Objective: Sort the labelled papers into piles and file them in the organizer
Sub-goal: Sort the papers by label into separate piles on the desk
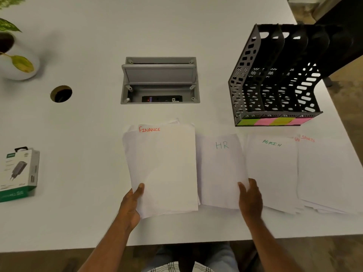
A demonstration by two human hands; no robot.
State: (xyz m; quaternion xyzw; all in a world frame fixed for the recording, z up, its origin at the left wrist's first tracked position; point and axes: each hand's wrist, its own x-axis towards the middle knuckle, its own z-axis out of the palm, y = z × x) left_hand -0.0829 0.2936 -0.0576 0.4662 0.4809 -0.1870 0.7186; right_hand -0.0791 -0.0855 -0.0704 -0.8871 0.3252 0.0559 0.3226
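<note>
Behind the piles [222, 169], an organizer [275, 79] stands.

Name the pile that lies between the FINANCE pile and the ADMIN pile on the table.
The HR pile lies between the FINANCE pile and the ADMIN pile, as the head view shows. The right hand rests at its lower right corner.

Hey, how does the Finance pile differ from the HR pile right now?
The Finance pile is labelled in red; the HR pile is labelled in greenish ink. The left hand grips the Finance pile's lower left corner, while the right hand touches the HR pile's lower right edge. Finance overlaps HR's left edge. Both are white sheets on the white table.
</note>
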